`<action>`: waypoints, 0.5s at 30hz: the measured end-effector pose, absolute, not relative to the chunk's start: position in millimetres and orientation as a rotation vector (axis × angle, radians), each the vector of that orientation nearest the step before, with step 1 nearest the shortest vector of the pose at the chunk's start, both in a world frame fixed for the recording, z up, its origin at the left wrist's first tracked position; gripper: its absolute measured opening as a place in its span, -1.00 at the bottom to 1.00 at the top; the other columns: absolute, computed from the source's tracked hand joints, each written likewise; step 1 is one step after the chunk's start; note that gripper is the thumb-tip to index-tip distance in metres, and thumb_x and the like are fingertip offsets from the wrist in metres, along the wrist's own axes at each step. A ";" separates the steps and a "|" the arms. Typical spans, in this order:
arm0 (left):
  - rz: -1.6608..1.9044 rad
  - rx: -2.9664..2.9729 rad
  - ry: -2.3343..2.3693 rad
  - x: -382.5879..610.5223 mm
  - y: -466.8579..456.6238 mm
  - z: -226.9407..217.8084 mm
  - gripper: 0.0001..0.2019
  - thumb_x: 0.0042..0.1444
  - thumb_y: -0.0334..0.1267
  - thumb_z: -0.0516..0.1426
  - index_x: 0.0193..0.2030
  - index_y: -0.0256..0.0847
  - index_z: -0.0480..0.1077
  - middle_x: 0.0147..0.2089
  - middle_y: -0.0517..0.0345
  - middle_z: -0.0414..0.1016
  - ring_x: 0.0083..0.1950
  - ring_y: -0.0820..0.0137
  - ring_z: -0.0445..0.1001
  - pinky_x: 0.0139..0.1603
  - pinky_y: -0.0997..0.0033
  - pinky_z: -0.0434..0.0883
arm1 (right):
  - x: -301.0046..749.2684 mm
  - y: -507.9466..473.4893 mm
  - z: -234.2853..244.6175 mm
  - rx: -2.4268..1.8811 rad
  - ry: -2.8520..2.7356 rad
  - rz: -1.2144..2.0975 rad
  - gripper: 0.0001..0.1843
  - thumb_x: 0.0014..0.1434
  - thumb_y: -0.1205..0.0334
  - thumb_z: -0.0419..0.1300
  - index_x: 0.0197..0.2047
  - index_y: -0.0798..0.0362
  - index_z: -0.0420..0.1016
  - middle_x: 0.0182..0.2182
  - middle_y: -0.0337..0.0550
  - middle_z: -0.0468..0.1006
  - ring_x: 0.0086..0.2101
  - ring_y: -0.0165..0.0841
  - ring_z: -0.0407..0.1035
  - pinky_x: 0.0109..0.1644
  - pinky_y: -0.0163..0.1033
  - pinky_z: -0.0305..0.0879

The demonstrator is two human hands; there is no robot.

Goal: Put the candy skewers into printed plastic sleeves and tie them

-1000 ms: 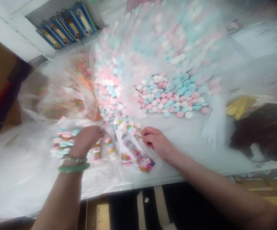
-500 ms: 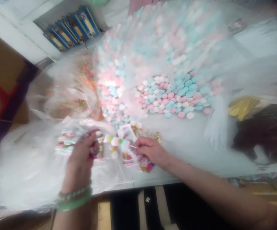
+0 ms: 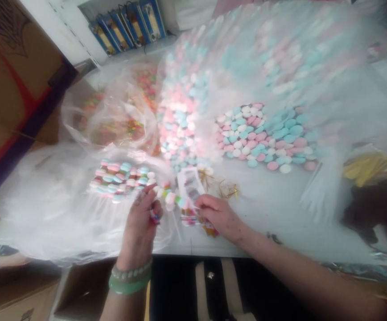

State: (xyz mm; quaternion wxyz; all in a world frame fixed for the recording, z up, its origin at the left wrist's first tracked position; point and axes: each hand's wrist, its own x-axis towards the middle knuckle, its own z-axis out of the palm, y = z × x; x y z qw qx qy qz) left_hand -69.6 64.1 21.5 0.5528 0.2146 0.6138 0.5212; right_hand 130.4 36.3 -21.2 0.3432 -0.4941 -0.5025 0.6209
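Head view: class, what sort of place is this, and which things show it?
Probably a small sweet-packing bench: heaps of pastel sweets in clear bags, a pile of made-up sweet skewers, and one skewer held between the left hand and right hand.

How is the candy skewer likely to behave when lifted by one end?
The candy skewer is probably stiff: its pieces sit in a straight row between the left hand and right hand. It looks light, since fingertips alone seem to hold it. Pieces might slide along it if tipped.
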 end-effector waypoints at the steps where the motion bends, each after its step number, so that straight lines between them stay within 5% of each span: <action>1: 1.226 0.527 1.475 -68.5 63.5 18.7 -0.64 -0.11 -0.23 0.38 -0.15 -0.23 0.47 -0.54 0.42 0.22 -0.66 0.67 0.12 -0.70 0.62 0.07 | 130.3 36.9 -21.3 -1.296 -1.312 1.610 -0.89 0.00 0.37 0.02 -0.50 -0.01 0.29 -0.61 -0.34 0.34 -0.48 -0.39 0.25 -0.33 -0.29 0.13; 9: 1.147 0.683 1.603 -51.7 59.7 2.6 -0.59 -0.03 -0.08 0.31 -0.06 -0.22 0.53 -0.65 0.37 0.22 -0.67 0.58 0.17 -0.72 0.62 0.03 | 129.3 38.7 -20.2 -1.376 -1.539 1.528 -0.83 0.14 0.32 0.13 -0.43 -0.05 0.51 -0.59 -0.32 0.43 -0.49 -0.38 0.27 -0.36 -0.30 0.04; 15: 1.204 0.802 1.681 -43.0 57.0 1.1 -0.60 0.07 0.00 0.25 -0.06 -0.25 0.55 -0.65 0.32 0.28 -0.67 0.56 0.19 -0.72 0.59 0.06 | 128.0 35.6 -24.8 -1.349 -1.359 1.581 -0.81 0.16 0.32 0.11 -0.47 -0.02 0.45 -0.61 -0.33 0.39 -0.51 -0.40 0.26 -0.38 -0.31 0.07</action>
